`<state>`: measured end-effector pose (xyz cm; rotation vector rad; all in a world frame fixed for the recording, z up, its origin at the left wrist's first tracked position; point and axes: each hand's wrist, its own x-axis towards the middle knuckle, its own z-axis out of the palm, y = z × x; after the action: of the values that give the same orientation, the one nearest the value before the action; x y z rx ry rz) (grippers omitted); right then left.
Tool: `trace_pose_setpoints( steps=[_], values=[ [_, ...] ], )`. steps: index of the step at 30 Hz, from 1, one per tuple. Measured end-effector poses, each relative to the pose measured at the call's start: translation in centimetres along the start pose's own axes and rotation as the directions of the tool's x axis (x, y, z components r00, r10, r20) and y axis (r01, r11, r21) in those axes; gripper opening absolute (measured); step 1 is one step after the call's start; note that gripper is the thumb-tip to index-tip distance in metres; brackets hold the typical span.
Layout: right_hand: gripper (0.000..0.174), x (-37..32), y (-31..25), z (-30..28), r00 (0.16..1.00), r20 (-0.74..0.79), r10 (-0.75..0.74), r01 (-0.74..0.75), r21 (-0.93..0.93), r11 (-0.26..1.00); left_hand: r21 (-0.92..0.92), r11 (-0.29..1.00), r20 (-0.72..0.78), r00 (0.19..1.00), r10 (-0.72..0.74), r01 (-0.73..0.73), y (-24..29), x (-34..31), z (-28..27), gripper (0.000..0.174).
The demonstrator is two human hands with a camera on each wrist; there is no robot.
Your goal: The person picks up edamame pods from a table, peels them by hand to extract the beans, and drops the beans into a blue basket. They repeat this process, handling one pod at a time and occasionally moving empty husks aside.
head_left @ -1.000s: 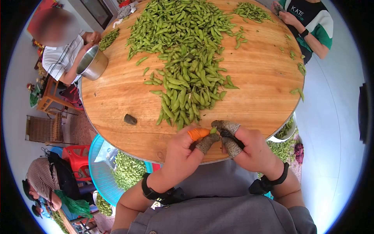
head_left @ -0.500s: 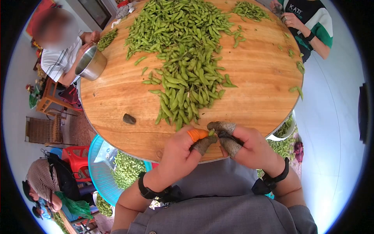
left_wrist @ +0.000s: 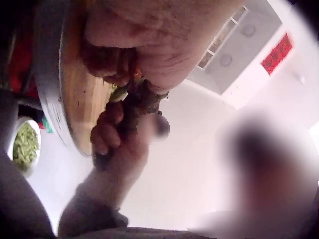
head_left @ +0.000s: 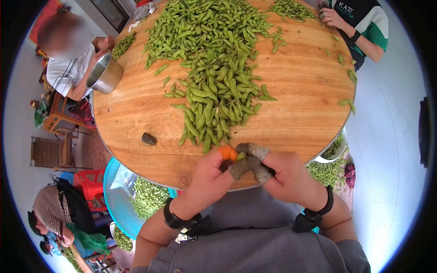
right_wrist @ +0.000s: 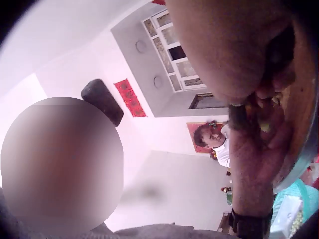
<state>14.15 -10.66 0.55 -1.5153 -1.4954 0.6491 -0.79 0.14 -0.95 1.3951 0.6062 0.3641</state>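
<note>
Carefully, it seems to me, the left grip (head_left: 210, 177) pinches one small green bean pod (head_left: 241, 156) between an orange finger cover (head_left: 227, 153) and a grey thumb cover (head_left: 237, 170), the right grip (head_left: 287, 172) also pinching it, perhaps against slipping, at the near edge of the round wooden surface (head_left: 300, 100). The large heap of green pods (head_left: 211, 43) lies just ahead, probably for easy reach.
</note>
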Motion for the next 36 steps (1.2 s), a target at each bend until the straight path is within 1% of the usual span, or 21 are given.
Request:
trace_pose_setpoints(
  steps=[1, 2, 3, 5, 6, 8, 9, 11, 12, 13, 14, 15, 17, 21, 23, 24, 26, 29, 30, 32, 36],
  values=[
    [0.039, 0.1, -0.4, -0.4, 0.997, 0.020, 0.071, -0.071, 0.033, 0.997, 0.266, 0.947, 0.013, 0.983, 0.184, -0.181, -0.4, 0.3, -0.4, 0.009],
    [0.041, 0.2, -0.5, -0.5, 0.989, 0.044, 0.142, -0.144, 0.066, 0.987, 0.506, 0.794, 0.073, 0.934, 0.350, -0.337, -0.6, 0.6, -0.6, 0.009],
    [0.041, 0.2, -0.3, -0.4, 0.988, 0.047, 0.144, -0.147, 0.071, 0.987, 0.507, 0.796, 0.071, 0.936, 0.344, -0.331, -0.3, 0.7, -0.5, 0.009],
    [0.040, 0.1, 0.3, 0.0, 0.996, -0.034, 0.077, -0.078, -0.032, 0.996, 0.672, 0.627, 0.099, 0.887, 0.451, -0.394, 0.3, 0.9, 0.0, 0.010],
    [0.040, 0.1, 0.6, 0.0, 0.996, -0.033, 0.078, -0.079, -0.026, 0.997, 0.675, 0.627, 0.099, 0.889, 0.447, -0.390, 0.2, 1.1, 0.0, 0.010],
    [0.041, 0.1, 1.1, -0.1, 0.996, -0.006, 0.092, -0.092, -0.063, 0.994, 0.474, 0.800, 0.033, 0.916, 0.400, -0.367, -0.1, 1.5, 0.1, 0.011],
    [0.041, 0.2, 1.2, 0.0, 0.996, -0.008, 0.091, -0.092, -0.061, 0.994, 0.476, 0.799, 0.035, 0.916, 0.399, -0.366, 0.1, 1.4, 0.1, 0.011],
    [0.039, 0.3, 1.3, 0.2, 0.998, -0.023, 0.064, -0.066, -0.126, 0.990, 0.101, 0.995, -0.008, 1.000, -0.007, 0.008, 0.4, 1.4, 0.0, 0.012],
    [0.039, 0.5, 1.1, 0.3, 0.998, -0.024, 0.065, -0.067, -0.127, 0.990, 0.101, 0.995, -0.007, 1.000, -0.008, 0.008, 0.3, 1.5, -0.3, 0.012],
    [0.036, 0.6, 0.8, 0.5, 0.994, -0.084, 0.075, -0.083, -0.093, 0.992, -0.200, 0.968, 0.049, 0.988, -0.147, 0.154, 0.1, 1.7, -0.8, 0.012],
    [0.032, 0.7, 0.6, 0.6, 0.986, -0.144, 0.086, -0.095, -0.058, 0.994, -0.470, 0.832, 0.142, 0.955, -0.259, 0.295, 0.0, 1.8, -1.0, 0.012],
    [0.032, 0.7, 0.7, 0.7, 0.986, -0.142, 0.083, -0.092, -0.060, 0.994, -0.472, 0.832, 0.140, 0.956, -0.256, 0.292, 0.0, 1.7, -1.0, 0.012],
    [0.028, 0.7, 1.0, 0.8, 0.948, -0.184, 0.260, -0.194, 0.315, 0.929, -0.487, 0.848, 0.042, 0.975, -0.219, 0.212, 0.4, 1.5, -0.6, 0.015],
    [0.024, 0.8, 0.8, 0.2, 0.961, -0.080, 0.266, -0.244, 0.217, 0.945, -0.557, 0.803, 0.034, 0.972, -0.233, 0.212, 1.8, 1.0, 0.2, 0.011],
    [0.017, 1.3, 0.4, -0.1, 0.822, 0.169, 0.544, -0.548, 0.494, 0.675, -0.571, 0.788, 0.068, 0.970, -0.232, 0.228, 1.5, 0.8, 0.1, 0.013],
    [0.017, 1.4, 0.5, -0.2, 0.822, 0.169, 0.544, -0.548, 0.492, 0.676, -0.573, 0.788, 0.067, 0.971, -0.230, 0.227, 1.2, 0.7, -0.2, 0.013],
    [0.014, 1.5, 0.6, -0.1, 0.780, 0.213, 0.589, -0.543, 0.698, 0.466, -0.734, 0.615, 0.214, 0.958, -0.192, 0.288, 0.4, 0.6, -1.1, 0.017],
    [0.016, 1.9, 0.1, 0.3, 0.771, 0.133, 0.623, -0.551, 0.630, 0.548, -0.817, 0.498, 0.272, 0.956, -0.109, 0.289, -0.1, 0.4, -1.5, 0.019],
    [0.016, 1.9, 0.1, 0.3, 0.771, 0.132, 0.623, -0.551, 0.628, 0.549, -0.818, 0.498, 0.273, 0.956, -0.107, 0.289, 0.0, 0.3, -1.6, 0.019],
    [0.016, 2.0, 0.1, 0.3, 0.763, 0.301, 0.571, -0.600, 0.659, 0.454, -0.762, 0.566, 0.300, 0.946, -0.121, 0.314, 0.4, 0.2, -1.7, 0.020],
    [0.016, 2.1, -0.2, 0.2, 0.804, 0.267, 0.531, -0.525, 0.738, 0.424, -0.651, 0.714, 0.278, 0.956, -0.091, 0.258, 0.6, -0.1, -1.5, 0.024]
  ],
)
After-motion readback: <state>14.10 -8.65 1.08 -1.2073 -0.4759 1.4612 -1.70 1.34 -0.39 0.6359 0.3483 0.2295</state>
